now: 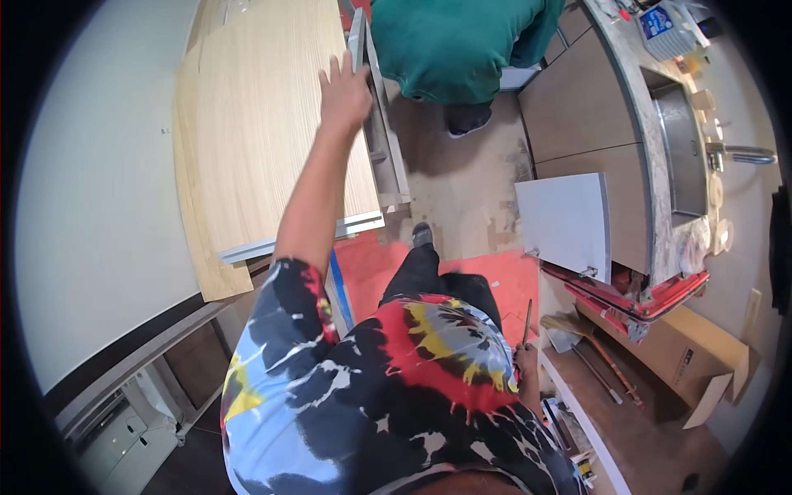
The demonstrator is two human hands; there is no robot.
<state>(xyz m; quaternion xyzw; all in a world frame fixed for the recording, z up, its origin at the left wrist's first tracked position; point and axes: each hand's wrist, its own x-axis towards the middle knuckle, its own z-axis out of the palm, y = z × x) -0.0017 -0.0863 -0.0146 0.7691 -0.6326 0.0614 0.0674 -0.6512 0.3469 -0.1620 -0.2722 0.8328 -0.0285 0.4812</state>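
Note:
My left hand [344, 97] reaches forward over the right edge of a light wood-grain panel [264, 124]. Its fingers are stretched and apart, and it seems to rest on or just over that edge. The panel lies flat on a frame [389, 148], with a pale metallic strip [305, 238] along its near edge. Low at my right side, my right hand [525, 363] is closed around a thin brownish stick [529, 323] that points up. What kind of stick it is, I cannot tell.
Ahead, a person in a green top [462, 41] bends down. To the right, a white cabinet door [565, 223] stands out from a counter with a metal sink [681, 140]. Red sheeting [371, 268] covers part of the floor. A cardboard box [685, 351] lies beside long-handled tools [610, 367].

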